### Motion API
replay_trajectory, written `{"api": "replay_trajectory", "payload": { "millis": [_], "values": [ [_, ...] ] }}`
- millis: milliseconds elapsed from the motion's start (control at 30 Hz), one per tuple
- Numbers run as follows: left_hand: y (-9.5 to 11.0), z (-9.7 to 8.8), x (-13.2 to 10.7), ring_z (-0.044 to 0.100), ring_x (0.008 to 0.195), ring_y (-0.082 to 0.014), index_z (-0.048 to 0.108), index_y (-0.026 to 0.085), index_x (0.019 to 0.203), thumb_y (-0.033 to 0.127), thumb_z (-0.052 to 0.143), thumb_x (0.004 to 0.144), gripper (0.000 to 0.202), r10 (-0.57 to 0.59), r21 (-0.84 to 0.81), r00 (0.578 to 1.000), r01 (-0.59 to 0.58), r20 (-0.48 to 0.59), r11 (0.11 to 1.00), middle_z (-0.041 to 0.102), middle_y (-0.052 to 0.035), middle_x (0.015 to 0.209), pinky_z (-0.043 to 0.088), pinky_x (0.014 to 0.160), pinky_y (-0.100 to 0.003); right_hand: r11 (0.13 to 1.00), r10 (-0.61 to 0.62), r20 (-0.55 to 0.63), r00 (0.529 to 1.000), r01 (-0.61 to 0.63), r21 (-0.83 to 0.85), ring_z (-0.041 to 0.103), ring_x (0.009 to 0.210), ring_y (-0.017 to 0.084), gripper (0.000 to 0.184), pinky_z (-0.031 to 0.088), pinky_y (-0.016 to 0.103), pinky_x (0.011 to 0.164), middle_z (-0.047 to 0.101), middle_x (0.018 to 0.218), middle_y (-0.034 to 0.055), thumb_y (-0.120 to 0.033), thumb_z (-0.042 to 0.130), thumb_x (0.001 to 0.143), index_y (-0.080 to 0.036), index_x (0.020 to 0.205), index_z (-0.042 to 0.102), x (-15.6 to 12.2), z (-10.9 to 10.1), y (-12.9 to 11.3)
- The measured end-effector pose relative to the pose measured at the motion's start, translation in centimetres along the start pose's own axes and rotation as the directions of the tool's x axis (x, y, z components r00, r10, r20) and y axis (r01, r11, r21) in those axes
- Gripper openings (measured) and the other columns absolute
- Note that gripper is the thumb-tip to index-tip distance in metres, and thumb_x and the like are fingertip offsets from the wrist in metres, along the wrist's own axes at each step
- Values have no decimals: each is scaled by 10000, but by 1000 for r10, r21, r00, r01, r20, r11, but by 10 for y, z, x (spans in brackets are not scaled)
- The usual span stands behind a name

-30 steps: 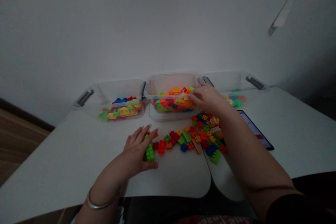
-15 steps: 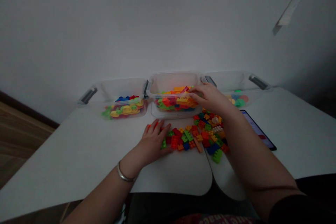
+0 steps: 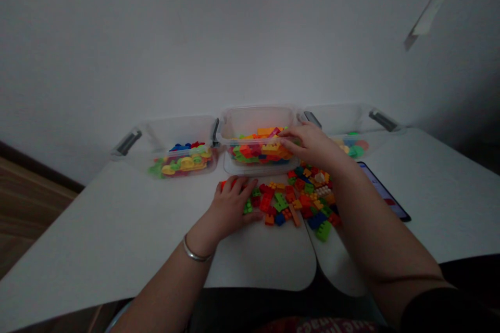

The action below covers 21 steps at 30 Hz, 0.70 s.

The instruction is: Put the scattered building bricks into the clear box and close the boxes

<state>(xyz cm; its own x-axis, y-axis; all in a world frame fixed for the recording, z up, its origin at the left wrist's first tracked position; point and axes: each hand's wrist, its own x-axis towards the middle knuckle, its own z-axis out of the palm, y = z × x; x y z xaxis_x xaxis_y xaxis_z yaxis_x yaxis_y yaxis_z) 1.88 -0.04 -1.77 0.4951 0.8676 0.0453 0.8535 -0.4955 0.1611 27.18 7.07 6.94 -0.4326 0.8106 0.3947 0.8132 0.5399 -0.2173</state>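
A pile of small coloured plastic bricks [image 3: 302, 197] lies on the white table [image 3: 117, 229] in front of three clear bins. My left hand [image 3: 232, 205] rests flat on the left end of the pile, fingers spread over a green brick [image 3: 247, 208] and red ones. My right hand [image 3: 308, 144] reaches to the middle bin [image 3: 258, 138], which is full of mixed bricks, with its fingers curled at the bin's right rim; whether they hold a brick is hidden. A metal bangle [image 3: 194, 255] is on my left wrist.
A left bin [image 3: 175, 148] holds yellow, green and blue pieces. A right bin [image 3: 347, 130] holds a few round pieces. A phone [image 3: 385, 195] with a lit screen lies right of my forearm. The table has a seam near the middle front, and a wall stands close behind the bins.
My left hand has slid right and forward, pushing loose bricks toward the main pile. My right hand has stayed at the middle bin.
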Motion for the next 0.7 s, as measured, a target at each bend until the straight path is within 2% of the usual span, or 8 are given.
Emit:
{"api": "replay_trajectory", "payload": {
  "millis": [100, 167, 233, 333, 433, 500, 600, 700],
  "values": [
    [-16, -15, -5, 328, 1441, -383, 383, 208, 1538, 497, 699, 855, 806, 30, -105, 998, -36, -53, 994, 425, -169, 1553, 330, 1170, -567, 1000, 11, -5, 1000, -11, -14, 653, 1098, 299, 329, 401, 514, 1070, 757, 1123, 127, -317, 494, 978, -153, 1139, 730, -1, 0, -1],
    [-27, -27, -12, 367, 1427, -331, 343, 244, 1554, 466, 609, 925, 719, 79, -156, 992, -94, -101, 983, 428, -148, 1551, 325, 1182, -543, 1000, -4, -2, 1000, 4, -15, 660, 1089, 298, 347, 397, 510, 1070, 756, 1123, 135, -330, 482, 986, -144, 1150, 724, -1, 0, -1],
    [-38, -33, -22, 362, 1441, -327, 305, 269, 1568, 474, 583, 941, 716, 118, -177, 989, -132, -88, 975, 399, -144, 1574, 327, 1180, -553, 1000, -22, 0, 1000, 22, -11, 669, 1070, 293, 356, 385, 506, 1077, 758, 1115, 136, -339, 476, 990, -138, 1148, 724, -2, 0, 0],
    [-49, -24, -37, 231, 1502, -425, 228, 290, 1594, 563, 777, 759, 1036, 153, -116, 988, -154, -10, 981, 251, -171, 1652, 311, 1166, -619, 999, -34, 3, 999, 34, -18, 672, 1070, 291, 348, 368, 505, 1080, 760, 1117, 126, -331, 480, 985, -144, 1149, 723, -2, -1, 1],
    [-52, -1, -45, 206, 1487, -509, 246, 197, 1589, 582, 891, 585, 1254, 100, -31, 995, -100, -19, 994, 154, -276, 1648, 315, 1143, -651, 999, -35, 7, 999, 35, -24, 666, 1086, 291, 342, 359, 502, 1080, 756, 1136, 125, -309, 480, 976, -142, 1154, 720, -1, 0, 1],
    [-50, 11, -44, 274, 1449, -526, 261, 148, 1578, 593, 908, 542, 1300, 48, 9, 995, -47, -92, 999, 198, -322, 1609, 340, 1120, -661, 1000, -26, 0, 1000, 26, -16, 662, 1087, 289, 346, 353, 498, 1082, 754, 1138, 130, -309, 473, 978, -134, 1147, 720, 0, 2, 3],
    [-44, 18, -37, 415, 1366, -461, 310, 185, 1565, 594, 892, 578, 1216, 74, 41, 985, -69, -153, 997, 392, -259, 1508, 403, 1098, -602, 1000, -15, -41, 999, 15, 0, 647, 1100, 290, 346, 348, 499, 1080, 748, 1150, 131, -328, 482, 979, -137, 1158, 708, 0, 4, 4],
    [-40, 16, -25, 465, 1303, -435, 401, 163, 1520, 613, 836, 661, 1063, 105, 109, 977, -86, -185, 990, 480, -240, 1423, 431, 1073, -590, 996, -83, -143, 986, 86, 16, 620, 1125, 280, 300, 345, 479, 1071, 738, 1166, 118, -324, 508, 971, -158, 1128, 703, -2, 1, -4]
  ]
}}
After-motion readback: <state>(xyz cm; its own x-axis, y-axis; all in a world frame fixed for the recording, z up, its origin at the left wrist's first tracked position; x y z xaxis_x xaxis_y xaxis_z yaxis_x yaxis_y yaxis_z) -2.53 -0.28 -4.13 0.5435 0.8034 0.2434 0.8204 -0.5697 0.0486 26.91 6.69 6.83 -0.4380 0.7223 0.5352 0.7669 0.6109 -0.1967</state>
